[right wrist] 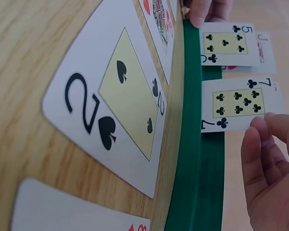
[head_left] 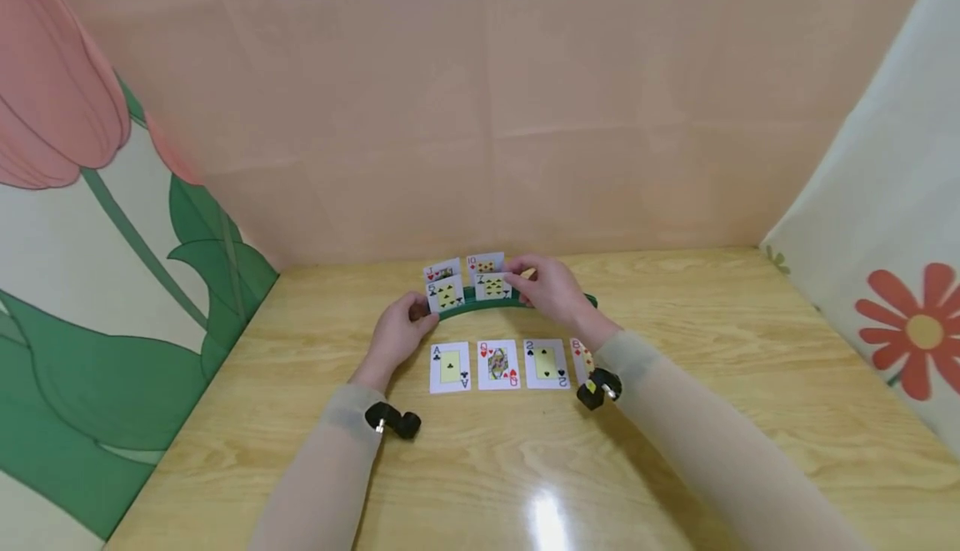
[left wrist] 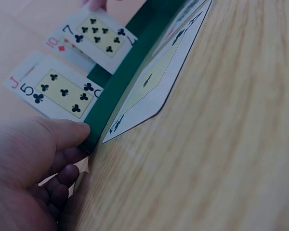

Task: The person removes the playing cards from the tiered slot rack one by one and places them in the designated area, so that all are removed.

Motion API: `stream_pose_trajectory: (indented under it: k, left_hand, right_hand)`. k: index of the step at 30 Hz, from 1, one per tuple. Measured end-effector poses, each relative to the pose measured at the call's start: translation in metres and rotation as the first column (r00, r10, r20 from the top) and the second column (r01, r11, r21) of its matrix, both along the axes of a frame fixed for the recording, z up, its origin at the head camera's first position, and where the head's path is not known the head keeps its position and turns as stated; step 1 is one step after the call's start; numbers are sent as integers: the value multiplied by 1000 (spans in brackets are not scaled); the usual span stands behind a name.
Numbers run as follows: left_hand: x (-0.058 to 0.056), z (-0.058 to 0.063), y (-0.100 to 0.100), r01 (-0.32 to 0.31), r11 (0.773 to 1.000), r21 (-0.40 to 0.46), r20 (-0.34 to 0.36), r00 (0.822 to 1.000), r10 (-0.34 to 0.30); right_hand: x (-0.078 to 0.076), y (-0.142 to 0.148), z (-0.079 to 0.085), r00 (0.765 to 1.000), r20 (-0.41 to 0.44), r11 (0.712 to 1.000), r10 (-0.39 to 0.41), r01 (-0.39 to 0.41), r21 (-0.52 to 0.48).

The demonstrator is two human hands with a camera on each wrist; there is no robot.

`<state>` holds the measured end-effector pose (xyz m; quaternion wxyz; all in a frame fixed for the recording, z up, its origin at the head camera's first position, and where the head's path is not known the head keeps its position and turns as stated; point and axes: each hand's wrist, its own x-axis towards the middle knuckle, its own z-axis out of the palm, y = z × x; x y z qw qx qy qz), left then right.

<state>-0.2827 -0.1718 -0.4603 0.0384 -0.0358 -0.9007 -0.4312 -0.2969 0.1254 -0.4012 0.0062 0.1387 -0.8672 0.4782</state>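
A smooth, faintly creased pink cloth (head_left: 495, 117) rises behind a glossy, wood-grained table (head_left: 487, 468). Printed fabric flanks it: a large tulip cloth (head_left: 67, 376) and a white cloth with a red flower (head_left: 885, 201), both cut off by the frame. Two pale beige sleeves (head_left: 322, 468) reach in from below. Between the hands stands a long, curved green card holder (right wrist: 188, 159), its right part partly covered by the right hand.

The left hand (head_left: 396, 334) is partly curled at the holder's left end, gripping it with the thumb on the front; some fingertips are out of sight. The right hand (head_left: 555, 293) bends its fingers to pinch the upper right corner of the seven of clubs (head_left: 491, 288), which stands tilted in the holder.

The five of clubs (head_left: 446, 293) stands just beside the left thumb. Behind these two, a red jack (head_left: 442, 269) and the ten of diamonds (head_left: 486, 262) are half hidden. Flat, stiff cards lie in front: ace of clubs (head_left: 450, 367), queen of hearts (head_left: 498, 364), two of spades (head_left: 547, 363), and a red card (head_left: 580, 356) mostly covered by the right wrist.
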Motion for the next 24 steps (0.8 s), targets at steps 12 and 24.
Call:
stream_pose_trajectory:
  k: [12,24]
  left_hand:
    - [0,0,-1,4,1000,-1,-9,1000,-4]
    - [2,0,2,0,1000,0,-13,1000,0]
  right_hand:
    - [10,2,6,998,-69,999,8,-11,-42]
    - [29,3,11,998,-68,992,-17,8,-126]
